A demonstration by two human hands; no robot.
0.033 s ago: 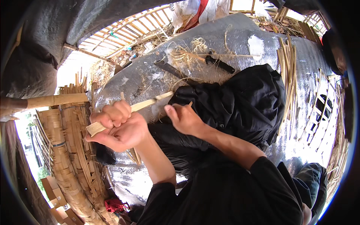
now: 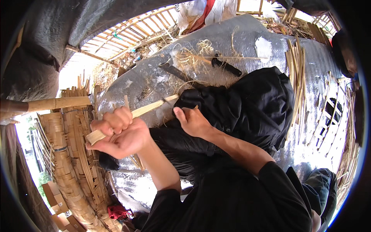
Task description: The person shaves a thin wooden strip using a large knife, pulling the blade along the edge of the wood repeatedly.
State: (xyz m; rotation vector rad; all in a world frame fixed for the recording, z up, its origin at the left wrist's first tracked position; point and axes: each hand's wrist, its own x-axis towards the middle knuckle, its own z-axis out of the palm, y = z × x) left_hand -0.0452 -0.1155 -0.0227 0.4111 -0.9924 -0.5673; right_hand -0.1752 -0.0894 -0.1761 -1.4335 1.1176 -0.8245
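My left hand [image 2: 123, 133] is closed round a pale, flat bamboo strip [image 2: 148, 108], whose broad near end sticks out past the fingers at the left. Its far end rests by the black cloth [image 2: 251, 100] over my leg. My right hand [image 2: 193, 121] is closed beside the strip, thumb stretched along it. It grips what looks like a small knife: a dark, thin blade [image 2: 167, 102] crosses the strip, and a bit of light wood shows above the fist. Most of the handle is hidden by my fingers.
On the grey sheet ahead lie a dark-bladed tool [image 2: 176, 72], a black-handled tool [image 2: 228, 66] and curled shavings [image 2: 193, 54]. A bundle of thin bamboo strips [image 2: 296, 83] lies at the right. Woven bamboo [image 2: 65, 162] stands at the left. Another person's jeans [image 2: 320, 183] show at lower right.
My left hand has shifted slightly left, drawing the bamboo strip with it. My right hand and the blade have moved a little to the right along the strip.
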